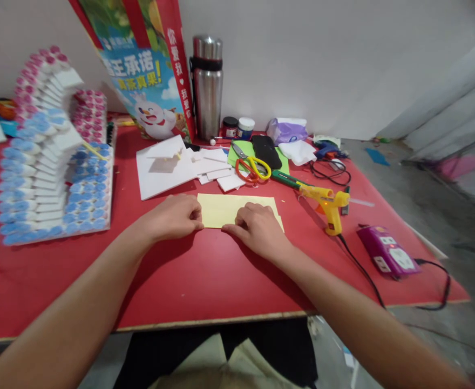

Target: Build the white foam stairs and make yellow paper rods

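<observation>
A pale yellow sheet of paper (217,209), looking folded into a long strip, lies flat on the red table before me. My left hand (177,216) has its fingers curled and pinches the strip's left end at the near corner. Over the strip's right part rests my right hand (257,224), its fingers bent and its thumb pointing left along the near edge. Both hands grip the paper at its near side. Part of the right end is hidden under my right hand, though a corner shows beyond it.
Behind the paper lie white board pieces (167,167), scissors (257,167) and a steel flask (208,89). On the right are a yellow glue gun (328,205) and a purple power socket (387,251), both with cords. A blue-and-pink handmade model (51,178) stands left, near a printed bag (148,75).
</observation>
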Demonstrator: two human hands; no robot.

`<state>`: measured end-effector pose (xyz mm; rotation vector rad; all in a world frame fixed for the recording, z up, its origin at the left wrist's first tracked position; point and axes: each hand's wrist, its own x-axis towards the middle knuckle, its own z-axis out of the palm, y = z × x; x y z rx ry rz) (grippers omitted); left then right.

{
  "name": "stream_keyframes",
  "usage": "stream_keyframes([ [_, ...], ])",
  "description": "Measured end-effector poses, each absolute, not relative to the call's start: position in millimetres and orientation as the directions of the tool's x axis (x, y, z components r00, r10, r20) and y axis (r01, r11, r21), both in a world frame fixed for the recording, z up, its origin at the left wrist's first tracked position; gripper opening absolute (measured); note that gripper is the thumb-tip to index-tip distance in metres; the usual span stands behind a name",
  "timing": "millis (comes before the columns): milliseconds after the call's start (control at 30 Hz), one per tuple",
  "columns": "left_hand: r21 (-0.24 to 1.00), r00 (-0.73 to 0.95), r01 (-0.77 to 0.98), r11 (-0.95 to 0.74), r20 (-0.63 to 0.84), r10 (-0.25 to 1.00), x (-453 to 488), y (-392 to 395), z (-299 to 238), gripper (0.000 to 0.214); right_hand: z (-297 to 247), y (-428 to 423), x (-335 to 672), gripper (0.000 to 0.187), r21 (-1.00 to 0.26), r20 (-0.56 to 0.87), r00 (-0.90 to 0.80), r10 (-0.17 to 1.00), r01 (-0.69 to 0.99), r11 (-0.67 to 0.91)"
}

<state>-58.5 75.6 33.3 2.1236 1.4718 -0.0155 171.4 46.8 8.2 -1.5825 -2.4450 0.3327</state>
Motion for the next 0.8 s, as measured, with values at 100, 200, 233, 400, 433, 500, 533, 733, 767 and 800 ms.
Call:
stream_keyframes([
  [100,0.436,0.413,0.861,-0.263,-0.296,0.861,-59.2,76.5,32.1,0.012,8.5,46.8,169.5,0.040,-0.304,0.058,-0.380,0.923,0.874,0.379],
  [200,0.445,0.421,0.854,-0.270,-0.285,0.861,-60.0,76.9,30.9,0.012,8.4,46.1,167.7,0.040,-0.303,0.055,-0.356,0.933,0.884,0.355],
  [233,0.447,0.419,0.853,-0.268,-0.285,0.862,-60.3,77.1,30.4,0.012,8.6,46.0,167.0,0.040,-0.301,0.051,-0.351,0.935,0.887,0.349],
  [400,0.467,0.399,0.855,-0.227,-0.310,0.863,-60.9,77.9,29.0,0.010,10.5,46.1,164.6,0.039,-0.287,0.026,-0.344,0.939,0.897,0.337],
  [433,0.467,0.393,0.857,-0.219,-0.316,0.863,-60.5,77.9,29.2,0.009,11.0,46.2,164.4,0.038,-0.282,0.023,-0.343,0.939,0.899,0.335],
  [500,0.457,0.383,0.863,-0.214,-0.319,0.867,-59.5,77.6,30.0,0.007,11.9,46.6,163.9,0.039,-0.272,0.019,-0.343,0.939,0.902,0.335],
  [533,0.451,0.381,0.866,-0.215,-0.316,0.869,-59.0,77.4,30.5,0.007,12.4,47.0,163.7,0.039,-0.268,0.016,-0.344,0.939,0.903,0.335],
  [733,0.441,0.358,0.877,-0.192,-0.333,0.872,-58.6,76.6,32.5,0.005,14.9,51.7,162.6,0.042,-0.244,-0.029,-0.338,0.941,0.915,0.321],
  [767,0.439,0.353,0.879,-0.184,-0.342,0.871,-58.9,76.6,32.8,0.006,15.2,52.3,162.5,0.042,-0.242,-0.033,-0.337,0.941,0.916,0.319],
  [800,0.438,0.350,0.881,-0.179,-0.349,0.869,-59.3,76.7,33.0,0.006,15.5,52.7,162.5,0.042,-0.240,-0.036,-0.336,0.941,0.917,0.318],
])
